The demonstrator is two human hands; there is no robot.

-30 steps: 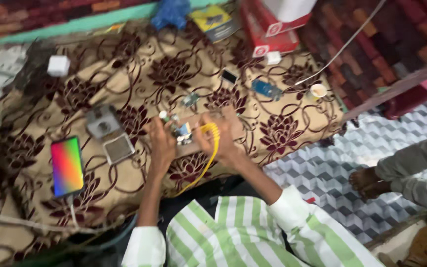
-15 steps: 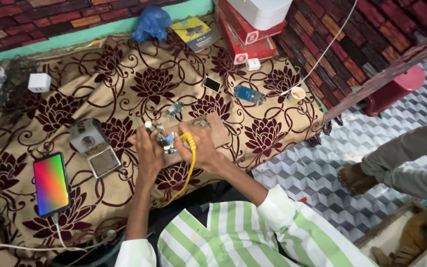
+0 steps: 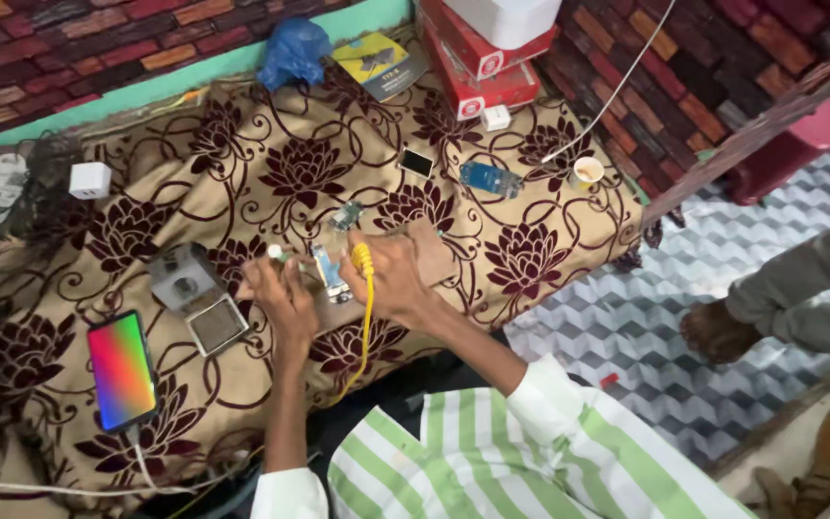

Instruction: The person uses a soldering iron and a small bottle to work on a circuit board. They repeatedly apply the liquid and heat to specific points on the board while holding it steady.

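A low platform is draped in a tan cloth (image 3: 242, 173) patterned with dark maroon flowers; behind it runs a brick wall (image 3: 69, 38) with a green ledge, and to the right the floor (image 3: 626, 336) is tiled in a grey-and-white zigzag, where another person's bare foot (image 3: 718, 332) rests.

At the middle of the cloth, a small circuit board (image 3: 327, 271) — pale blue and narrow, its details too small to make out — lies between the two hands. The left hand (image 3: 280, 298) is curled beside it, pinching a small white-tipped tool (image 3: 277, 253). The right hand (image 3: 394, 277) is closed around a yellow cable (image 3: 365, 317), whose end sits at the fingertips just beside the board while the rest trails down toward the striped green-and-white shirt (image 3: 530, 461).

Near the left hand lie a grey square device (image 3: 183, 281) and a smartphone (image 3: 122, 370) with a rainbow screen, plugged into a white lead. Further back sit a blue bag (image 3: 292, 53), red boxes (image 3: 473, 67), a white charger cube (image 3: 89, 179) and a blue module (image 3: 490, 179).
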